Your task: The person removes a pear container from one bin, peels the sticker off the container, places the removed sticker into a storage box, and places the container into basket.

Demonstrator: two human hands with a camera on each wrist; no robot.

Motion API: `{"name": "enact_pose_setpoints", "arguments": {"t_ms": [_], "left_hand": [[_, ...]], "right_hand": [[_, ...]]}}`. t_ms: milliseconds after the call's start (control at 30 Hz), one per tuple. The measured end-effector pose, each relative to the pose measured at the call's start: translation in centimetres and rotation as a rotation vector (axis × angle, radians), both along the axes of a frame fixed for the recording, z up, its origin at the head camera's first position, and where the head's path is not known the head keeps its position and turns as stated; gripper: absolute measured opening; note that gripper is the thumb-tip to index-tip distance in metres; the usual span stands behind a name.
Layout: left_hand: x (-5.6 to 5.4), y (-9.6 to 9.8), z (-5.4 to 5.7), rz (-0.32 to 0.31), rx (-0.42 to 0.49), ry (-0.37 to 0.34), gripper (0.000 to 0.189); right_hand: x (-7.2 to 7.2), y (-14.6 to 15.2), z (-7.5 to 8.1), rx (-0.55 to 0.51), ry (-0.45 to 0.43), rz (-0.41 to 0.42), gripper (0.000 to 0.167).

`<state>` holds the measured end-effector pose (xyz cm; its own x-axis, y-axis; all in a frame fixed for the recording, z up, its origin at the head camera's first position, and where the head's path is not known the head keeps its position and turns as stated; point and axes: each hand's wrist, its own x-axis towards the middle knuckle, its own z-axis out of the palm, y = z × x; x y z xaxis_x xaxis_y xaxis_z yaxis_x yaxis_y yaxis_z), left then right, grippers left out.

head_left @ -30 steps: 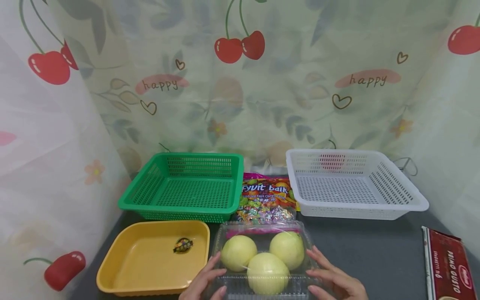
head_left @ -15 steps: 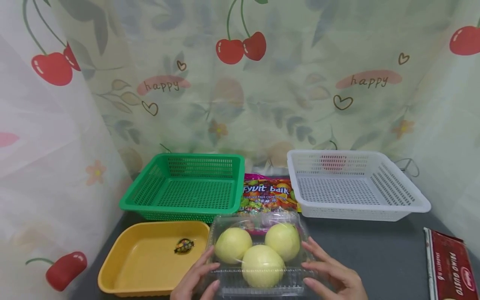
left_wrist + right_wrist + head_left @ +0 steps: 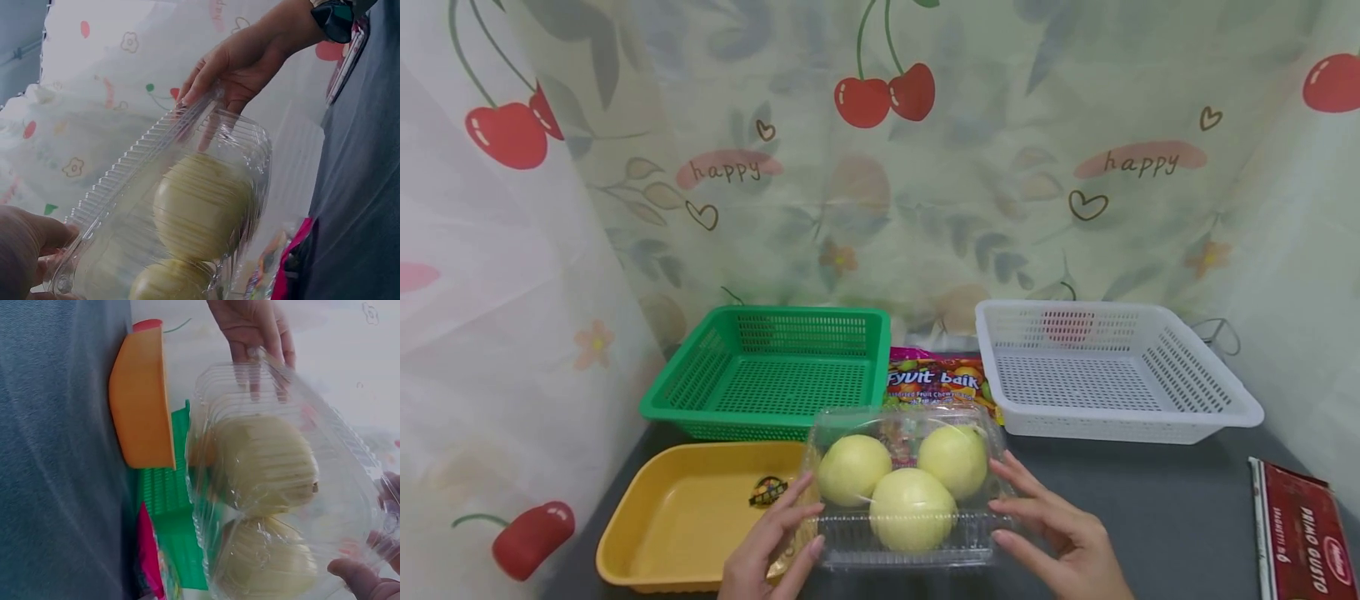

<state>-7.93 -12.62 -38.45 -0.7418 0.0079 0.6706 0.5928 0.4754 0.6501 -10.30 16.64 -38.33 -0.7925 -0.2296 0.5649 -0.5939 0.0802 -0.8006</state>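
Note:
A clear plastic clamshell box (image 3: 842,537) holds three round, pale yellow-green fruits (image 3: 913,508); their exact kind is not plain. My left hand (image 3: 771,537) grips its left end and my right hand (image 3: 1060,533) its right end. Both wrist views show the box held up off the dark table, and there fingers of the right hand (image 3: 240,69) and left hand (image 3: 259,328) reach under it. In the head view, the box partly covers a fruit candy bag (image 3: 936,382) and overlaps the right edge of a yellow tray (image 3: 670,508).
Behind the tray stands a green perforated basket (image 3: 797,387); a white one (image 3: 1075,379) is at the back right. A red spaghetti packet (image 3: 1303,529) lies at the right edge of the dark table (image 3: 1172,517). Cherry-printed curtains (image 3: 910,208) enclose the back and sides.
Both hands have carried the box of fruits leftward and up in the head view. It now hides more of the candy bag. The baskets, tray and packet stay in place.

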Motion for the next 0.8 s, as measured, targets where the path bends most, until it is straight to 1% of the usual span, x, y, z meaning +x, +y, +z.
{"name": "enact_pose_setpoints", "arguments": {"t_ms": [67, 133, 200, 267, 333, 433, 467, 567, 600, 667, 733, 800], "left_hand": [[-0.4, -0.4, 0.1, -0.008, -0.015, 0.038, 0.045], [-0.7, -0.7, 0.3, -0.003, -0.039, 0.063, 0.046], [-0.9, -0.9, 0.5, -0.001, -0.053, 0.082, 0.045], [-1.3, -1.2, 0.7, -0.004, -0.064, 0.109, 0.046], [-1.6, -1.5, 0.8, -0.013, -0.059, 0.131, 0.046], [-2.0, -1.8, 1.0, -0.021, -0.048, 0.139, 0.046], [-2.1, -1.9, 1.1, -0.033, -0.041, 0.147, 0.046], [-2.4, -2.2, 1.4, -0.063, -0.019, 0.138, 0.043], [-2.5, -2.3, 1.5, -0.069, -0.015, 0.125, 0.041], [-2.6, -2.5, 1.8, -0.084, -0.002, 0.121, 0.039], [-2.6, -2.7, 2.1, -0.072, -0.003, 0.109, 0.038], [-2.6, -2.9, 2.4, -0.055, -0.011, 0.074, 0.035]], "right_hand": [[-0.4, -0.3, -0.1, -0.036, 0.049, 0.02, 0.031], [-0.9, -0.6, -0.1, -0.079, 0.101, 0.051, 0.034], [-1.3, -0.9, 0.0, -0.101, 0.124, 0.062, 0.034], [-1.6, -1.1, 0.2, -0.115, 0.123, 0.073, 0.034], [-1.9, -1.3, 0.3, -0.125, 0.101, 0.081, 0.032], [-2.3, -1.7, 0.6, -0.13, 0.058, 0.082, 0.027], [-2.5, -1.8, 0.7, -0.132, 0.056, 0.083, 0.026], [-2.9, -2.1, 1.0, -0.128, 0.055, 0.072, 0.025], [-3.1, -2.2, 1.1, -0.128, 0.063, 0.068, 0.025], [-3.4, -2.4, 1.3, -0.124, 0.079, 0.063, 0.026], [-3.6, -2.7, 1.7, -0.129, 0.09, 0.064, 0.025], [-3.8, -3.0, 2.0, -0.135, 0.101, 0.072, 0.024]]}}
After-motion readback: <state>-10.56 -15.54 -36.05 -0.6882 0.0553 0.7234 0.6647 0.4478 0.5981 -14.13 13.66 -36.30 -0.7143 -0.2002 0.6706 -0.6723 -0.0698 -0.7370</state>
